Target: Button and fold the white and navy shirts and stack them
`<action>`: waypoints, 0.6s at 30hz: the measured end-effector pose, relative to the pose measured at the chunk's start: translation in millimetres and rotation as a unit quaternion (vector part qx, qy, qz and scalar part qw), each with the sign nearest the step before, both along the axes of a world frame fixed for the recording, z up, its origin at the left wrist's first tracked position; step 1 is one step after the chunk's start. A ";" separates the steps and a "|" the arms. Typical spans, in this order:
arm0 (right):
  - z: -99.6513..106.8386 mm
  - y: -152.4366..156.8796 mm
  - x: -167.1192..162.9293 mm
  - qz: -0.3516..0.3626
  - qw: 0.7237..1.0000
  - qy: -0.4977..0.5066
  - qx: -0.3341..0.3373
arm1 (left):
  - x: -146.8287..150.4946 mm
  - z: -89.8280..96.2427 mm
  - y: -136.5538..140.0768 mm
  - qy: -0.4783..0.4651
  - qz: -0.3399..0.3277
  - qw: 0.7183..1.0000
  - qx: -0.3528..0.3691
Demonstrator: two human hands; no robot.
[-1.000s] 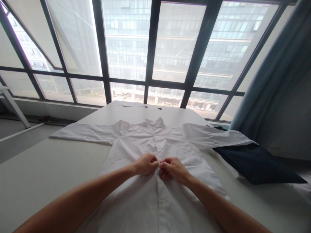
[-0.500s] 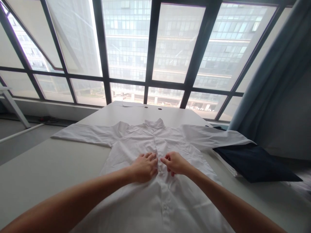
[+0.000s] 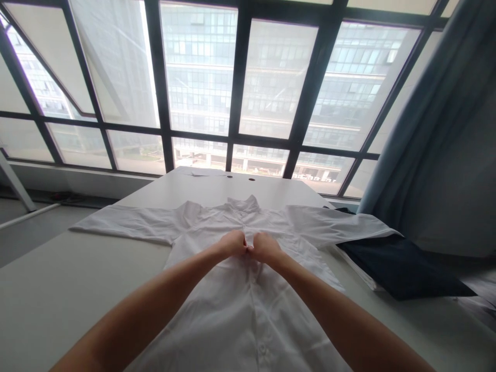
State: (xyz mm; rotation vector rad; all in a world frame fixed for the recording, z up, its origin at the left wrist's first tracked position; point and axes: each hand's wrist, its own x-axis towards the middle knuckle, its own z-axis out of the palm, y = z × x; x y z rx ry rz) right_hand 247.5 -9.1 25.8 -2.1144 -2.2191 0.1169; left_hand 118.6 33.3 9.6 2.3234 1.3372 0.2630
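Observation:
A white button-up shirt (image 3: 217, 305) lies front side up, its sleeves spread to both sides and its collar toward the window. My left hand (image 3: 233, 243) and my right hand (image 3: 265, 247) meet at the button placket in mid-chest. Both are closed, fingers curled in and pinching the shirt's front edges, with the fingertips nearly touching. What exactly lies between the fingertips is hidden, and no button shows there. Farther down the placket, a button (image 3: 262, 349) is visible.
The shirt rests on a white table (image 3: 77, 289). Dark navy folded cloth (image 3: 403, 266) lies over white cloth at the right, under the right sleeve's end. A blue-grey curtain (image 3: 418, 139) hangs at the right. Large windows stand behind the table's far edge.
My left hand has gone from lying flat on the shirt to a pinch. My right hand has moved in beside it, and both are a little nearer the collar.

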 end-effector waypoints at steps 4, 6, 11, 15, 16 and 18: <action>-4.2 4.1 3.3 -0.001 0.993 0.118 0.020 | -5.0 -2.1 3.7 -0.064 0.035 0.992 -0.106; -8.3 6.0 7.0 -0.017 0.964 0.265 -0.022 | -9.4 -4.2 3.3 -0.140 0.064 0.968 -0.197; -27.6 4.7 16.6 -0.025 0.843 0.533 -0.068 | -17.3 -11.7 -1.9 -0.285 0.087 0.901 -0.316; -40.2 -0.2 19.1 -0.015 0.813 0.579 -0.054 | -20.2 -15.1 -4.8 -0.326 0.059 0.884 -0.331; -41.3 -1.0 19.0 -0.018 0.816 0.575 -0.050 | -20.5 -15.3 -5.3 -0.328 0.058 0.883 -0.331; -41.2 -2.1 18.3 -0.029 0.824 0.564 -0.044 | -20.9 -15.3 -6.2 -0.332 0.057 0.882 -0.329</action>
